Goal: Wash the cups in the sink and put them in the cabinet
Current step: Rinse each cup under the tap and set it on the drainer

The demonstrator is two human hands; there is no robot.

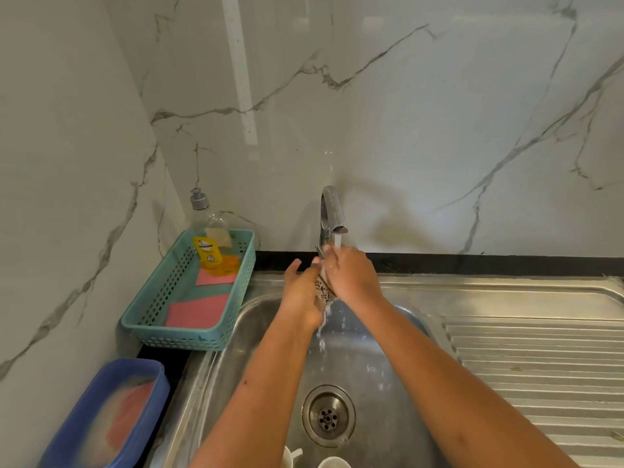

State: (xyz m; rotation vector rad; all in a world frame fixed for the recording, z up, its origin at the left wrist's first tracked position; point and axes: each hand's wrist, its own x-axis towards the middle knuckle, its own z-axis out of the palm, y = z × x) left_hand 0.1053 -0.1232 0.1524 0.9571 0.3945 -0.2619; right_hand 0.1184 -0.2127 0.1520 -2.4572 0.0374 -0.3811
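Left forearm and right forearm bare, reaching forward and converging, left hand curled round the patterned cup from the left, thumb raised, right hand curled over the cup's upper end, knuckles up

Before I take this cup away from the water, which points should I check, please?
1. Grip: left hand and right hand both hold the patterned cup: ok.
2. Water from the tap runs over hands and cup: ok.
3. Cup rinsed clean: cannot tell, the hands cover it.
4. Drain uncovered: ok.
5. Other cups finished: cannot tell; two white cups wait in the sink.
6. Cabinet in sight: not ok.
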